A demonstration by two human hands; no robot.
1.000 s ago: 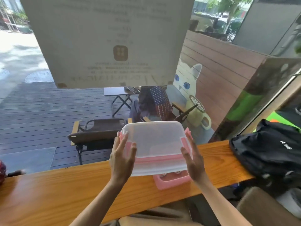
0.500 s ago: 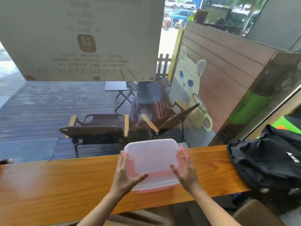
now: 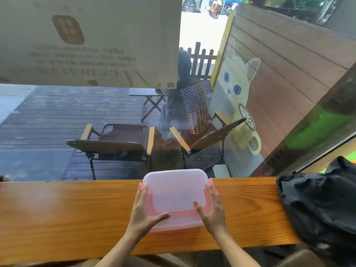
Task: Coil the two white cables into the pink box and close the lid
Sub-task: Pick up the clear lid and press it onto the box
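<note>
Resting flat — both hands (image 3: 178,214) on the lidded pink box (image 3: 176,221) — contents unseen.

Two bare forearms rose from the bottom edge of the frame, with no sleeve, watch, ring or glove on either. The left hand (image 3: 143,216) and the right hand (image 3: 212,212) both showed slender fingers with short, unpainted nails.
</note>
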